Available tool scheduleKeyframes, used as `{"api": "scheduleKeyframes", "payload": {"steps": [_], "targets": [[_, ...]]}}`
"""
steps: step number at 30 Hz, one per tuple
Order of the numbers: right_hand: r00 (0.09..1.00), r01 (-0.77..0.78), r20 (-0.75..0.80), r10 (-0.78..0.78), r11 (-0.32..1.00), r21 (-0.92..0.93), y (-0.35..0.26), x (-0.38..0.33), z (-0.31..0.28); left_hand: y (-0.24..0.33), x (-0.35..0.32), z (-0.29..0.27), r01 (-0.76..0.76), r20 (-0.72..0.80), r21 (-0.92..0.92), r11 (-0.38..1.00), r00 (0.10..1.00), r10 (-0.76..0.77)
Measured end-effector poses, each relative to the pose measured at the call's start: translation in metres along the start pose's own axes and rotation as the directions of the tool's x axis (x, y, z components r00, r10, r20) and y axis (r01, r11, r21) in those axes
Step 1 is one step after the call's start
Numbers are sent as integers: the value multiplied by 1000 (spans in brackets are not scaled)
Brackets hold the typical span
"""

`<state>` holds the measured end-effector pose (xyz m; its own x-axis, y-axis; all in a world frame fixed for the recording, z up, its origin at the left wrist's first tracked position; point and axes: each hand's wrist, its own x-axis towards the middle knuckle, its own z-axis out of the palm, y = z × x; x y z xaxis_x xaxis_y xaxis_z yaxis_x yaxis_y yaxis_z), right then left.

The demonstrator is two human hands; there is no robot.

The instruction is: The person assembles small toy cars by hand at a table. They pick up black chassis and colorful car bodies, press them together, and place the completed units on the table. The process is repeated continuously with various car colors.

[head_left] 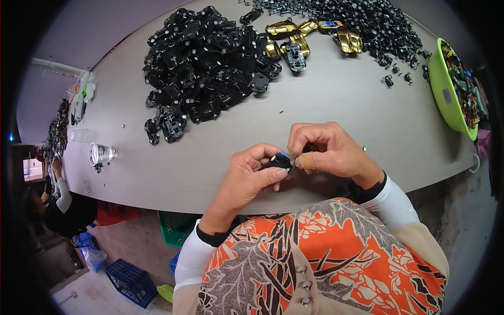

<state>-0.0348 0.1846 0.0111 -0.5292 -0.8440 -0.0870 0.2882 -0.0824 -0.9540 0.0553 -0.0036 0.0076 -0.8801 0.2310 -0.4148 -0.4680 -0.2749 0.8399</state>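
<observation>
Item, in your left hand (239,176): one small black toy car (281,161) showing a patch of blue; thumb and fingers are grasping it low over the near part of the desk (341,100). Item, your right hand (333,149): fingertips are pinching together at the car's right end, a tan wrap (306,160) covering one digit; what they may be gripping is too small to tell.

Ahead of you, left of centre: a large heap of black car bases (205,63) is covering the desk, a few pieces lying loose at its near edge. Just right of that heap: several gold car bodies (298,42) are lying in a cluster, with one grey car piece (295,58) resting beside them. Further right: a heap of small wheel-and-axle pieces (362,21) is spreading along the far side, some straying toward you. At the desk's right end: a lime-green basin (440,86) is holding many small multicoloured pieces.

To your left: a clear cup (103,153) is lying on the desk, small dark bits sitting near it. Beyond it, a co-worker (65,210) in dark clothing is reaching toward another heap (58,128). Below, on the floor: a dark blue crate (130,282) is standing.
</observation>
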Motion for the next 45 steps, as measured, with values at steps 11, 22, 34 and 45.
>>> {"api": "scheduleKeyframes", "payload": {"steps": [11,22,34,45], "targets": [[962,-259,88,258,966,4,-5,-3,1,-2,-6,1,-40,52,153,987,998,33],[997,-81,1,83,965,-248,25,1,13,-8,-9,6,-56,-50,512,857,994,95],[973,148,229,-29,841,-521,-3,28,19,11,-68,-16,176,-202,351,920,973,-109],[851,-105,-132,-508,82,-991,-11,84,-73,-90,-203,-109,578,-738,533,618,675,5]]}}
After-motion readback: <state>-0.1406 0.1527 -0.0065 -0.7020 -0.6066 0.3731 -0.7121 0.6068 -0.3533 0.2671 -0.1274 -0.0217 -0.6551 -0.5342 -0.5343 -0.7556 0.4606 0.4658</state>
